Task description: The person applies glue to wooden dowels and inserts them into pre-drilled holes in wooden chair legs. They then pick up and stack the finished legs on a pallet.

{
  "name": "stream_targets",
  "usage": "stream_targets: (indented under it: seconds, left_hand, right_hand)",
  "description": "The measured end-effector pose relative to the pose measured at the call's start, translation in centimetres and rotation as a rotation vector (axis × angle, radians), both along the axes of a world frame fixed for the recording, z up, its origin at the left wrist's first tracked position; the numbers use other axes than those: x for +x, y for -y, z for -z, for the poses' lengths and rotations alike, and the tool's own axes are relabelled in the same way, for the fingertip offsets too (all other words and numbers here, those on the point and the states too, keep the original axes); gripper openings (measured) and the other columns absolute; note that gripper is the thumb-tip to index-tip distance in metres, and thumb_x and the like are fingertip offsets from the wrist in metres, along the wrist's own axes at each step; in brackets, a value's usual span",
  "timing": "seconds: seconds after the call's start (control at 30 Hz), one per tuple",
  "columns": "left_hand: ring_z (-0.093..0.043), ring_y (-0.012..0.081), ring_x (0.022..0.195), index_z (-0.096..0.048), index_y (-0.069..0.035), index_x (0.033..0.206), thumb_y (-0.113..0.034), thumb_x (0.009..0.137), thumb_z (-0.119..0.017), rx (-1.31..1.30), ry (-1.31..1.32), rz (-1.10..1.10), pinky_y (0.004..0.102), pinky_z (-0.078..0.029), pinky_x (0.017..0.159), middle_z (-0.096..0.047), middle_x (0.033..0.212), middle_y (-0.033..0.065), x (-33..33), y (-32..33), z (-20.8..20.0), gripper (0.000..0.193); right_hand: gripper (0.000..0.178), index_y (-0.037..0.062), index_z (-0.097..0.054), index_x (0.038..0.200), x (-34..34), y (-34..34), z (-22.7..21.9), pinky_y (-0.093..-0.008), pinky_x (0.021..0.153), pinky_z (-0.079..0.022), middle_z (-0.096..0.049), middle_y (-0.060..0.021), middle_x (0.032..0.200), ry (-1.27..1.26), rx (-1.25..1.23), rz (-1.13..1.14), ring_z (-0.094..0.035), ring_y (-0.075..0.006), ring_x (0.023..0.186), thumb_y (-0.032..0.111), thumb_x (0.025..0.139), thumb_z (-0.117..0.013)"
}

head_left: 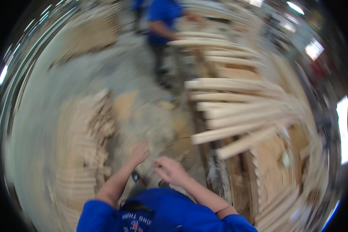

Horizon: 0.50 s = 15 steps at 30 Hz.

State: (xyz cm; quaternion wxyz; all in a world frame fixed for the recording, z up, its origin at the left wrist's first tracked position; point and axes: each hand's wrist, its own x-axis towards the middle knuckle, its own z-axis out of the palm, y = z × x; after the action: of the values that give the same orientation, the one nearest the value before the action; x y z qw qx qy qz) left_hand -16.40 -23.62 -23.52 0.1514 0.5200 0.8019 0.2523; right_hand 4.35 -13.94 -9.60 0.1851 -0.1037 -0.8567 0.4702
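Note:
Both my hands hang in front of my body above the floor, a short gap apart, and nothing shows in either. My left hand [139,152] is smeared by motion, with its fingers loosely stretched out. On my right hand [171,170] the thumb and fingers stand apart, pointing leftward. To the right, pale wooden strips [236,116] lie side by side across a long stand, their ends jutting toward the aisle; they are beyond reach of my right hand's present spot. A stack of wooden pieces [81,154] rises on the left, apart from my left hand.
A person in a blue shirt [164,23] stands at the far end of the strips, one hand near them. Another stack of wood [91,33] is at the back left. Dusty grey floor [143,116] runs between the stacks. More boards [272,166] lie at the near right.

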Motion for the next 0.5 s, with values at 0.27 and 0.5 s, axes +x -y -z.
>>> stream_targets:
  seconds: [0.27,0.5]
  left_hand:
    - [-0.055,0.0323,0.111,-0.059,-0.004,0.117,-0.023,0.080,-0.054,-0.664,0.683,-1.382,0.0393,-0.043,0.095,-0.059,0.116,0.0209,3.6,42.5,6.5,0.041]
    - [-0.056,0.0330,0.109,-0.060,-0.003,0.115,-0.022,0.081,-0.052,-0.401,0.714,-1.548,0.0394,-0.044,0.093,-0.061,0.113,0.0188,13.2,56.7,9.4,0.040]
  right_hand:
    - [0.044,0.0108,-0.051,0.124,-10.5,10.9,5.8,-0.0432,0.086,-0.046,-0.059,-0.0137,0.113,0.668,0.451,-0.854,-0.056,-0.0322,0.104,0.030,0.084,-0.057]
    - [0.045,0.0084,-0.052,0.122,-17.4,26.6,8.5,-0.0421,0.088,-0.045,-0.058,-0.0170,0.112,0.685,0.569,-1.203,-0.054,-0.0340,0.107,0.031,0.084,-0.057]
